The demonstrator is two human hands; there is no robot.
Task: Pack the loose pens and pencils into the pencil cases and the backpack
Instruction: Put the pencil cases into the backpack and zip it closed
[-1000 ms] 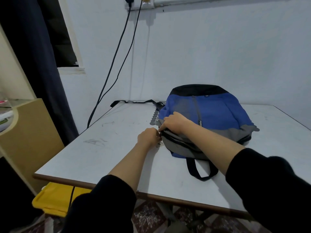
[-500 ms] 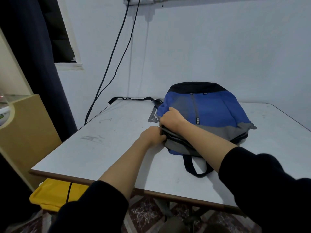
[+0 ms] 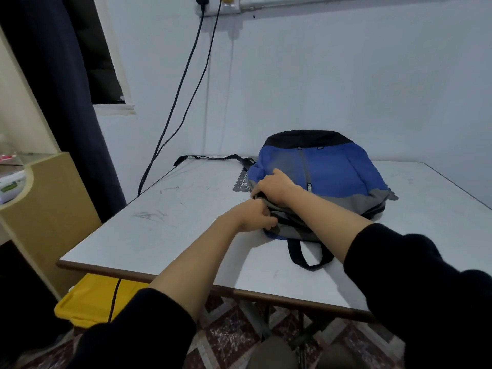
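sliding a little further along the backpack's near left edge than a second ago, the left hand pinches the bag at its zip line with curled fingers; the pull itself is hidden. the right hand grips the grey fabric just above, steadying the bag flat on the surface. no pens or cases show, so this is probably the zip step.
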